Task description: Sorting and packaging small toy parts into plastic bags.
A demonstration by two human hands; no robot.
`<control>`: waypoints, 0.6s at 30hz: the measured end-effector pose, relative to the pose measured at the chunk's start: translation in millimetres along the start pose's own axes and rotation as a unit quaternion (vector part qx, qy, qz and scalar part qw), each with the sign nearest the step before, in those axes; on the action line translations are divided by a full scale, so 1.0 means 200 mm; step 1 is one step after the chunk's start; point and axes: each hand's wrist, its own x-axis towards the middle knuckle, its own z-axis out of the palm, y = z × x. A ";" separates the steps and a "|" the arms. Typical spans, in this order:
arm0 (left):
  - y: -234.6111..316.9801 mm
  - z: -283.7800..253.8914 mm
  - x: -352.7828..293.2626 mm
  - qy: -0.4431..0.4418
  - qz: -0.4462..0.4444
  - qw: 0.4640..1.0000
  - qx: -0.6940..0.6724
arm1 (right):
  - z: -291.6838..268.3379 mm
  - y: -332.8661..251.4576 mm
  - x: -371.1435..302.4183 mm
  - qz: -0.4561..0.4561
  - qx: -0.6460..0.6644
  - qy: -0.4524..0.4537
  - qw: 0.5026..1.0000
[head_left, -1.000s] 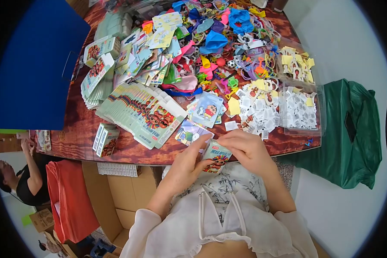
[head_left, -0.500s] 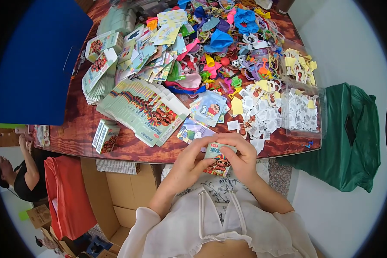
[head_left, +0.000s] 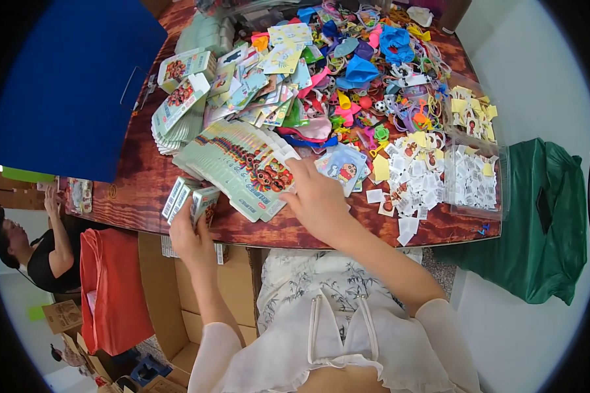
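My left hand (head_left: 193,239) grips a small green printed carton (head_left: 208,199) at the table's front edge. It stands right beside a similar folded-up box (head_left: 178,198). To the right, my right hand (head_left: 321,202) reaches over the near end of a fanned row of flat green cartons (head_left: 242,165). Its thumb and forefinger are apart at the edge of the end carton; whether they press on it is hard to see. Just past that hand lie picture cards (head_left: 343,167) with cartoon prints.
More cards (head_left: 275,85) and a carton stack (head_left: 181,105) lie behind. Small colourful toys (head_left: 360,78) heap up at the back. Little white packets (head_left: 416,173) and a clear tray (head_left: 475,204) sit right. An open cardboard box (head_left: 160,295) stands below the table; a person (head_left: 46,252) is far left.
Both hands held the small carton together near my body. The left hand has carried it left beside the other box; the right has let go and moved up to the fanned cartons.
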 end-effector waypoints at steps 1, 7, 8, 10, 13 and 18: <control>-0.02 0.03 -0.01 0.004 0.001 1.000 0.002 | 0.04 -0.02 0.01 -0.004 0.002 0.001 1.000; 0.09 0.12 0.00 0.115 0.060 0.991 0.017 | 0.20 -0.03 0.01 0.052 -0.082 0.024 0.995; 0.14 0.12 0.00 0.113 0.060 0.992 0.016 | 0.22 0.00 0.01 0.053 -0.082 0.024 0.995; 0.25 0.11 0.00 0.097 0.076 0.989 -0.078 | 0.24 0.07 0.05 0.035 -0.056 0.117 0.991; 0.39 0.09 0.03 -0.041 0.120 0.984 -0.122 | 0.21 0.09 0.05 0.053 0.057 0.103 0.992; 0.45 0.24 0.03 -0.101 0.132 0.983 -0.076 | 0.14 0.09 0.05 0.089 0.127 0.058 0.986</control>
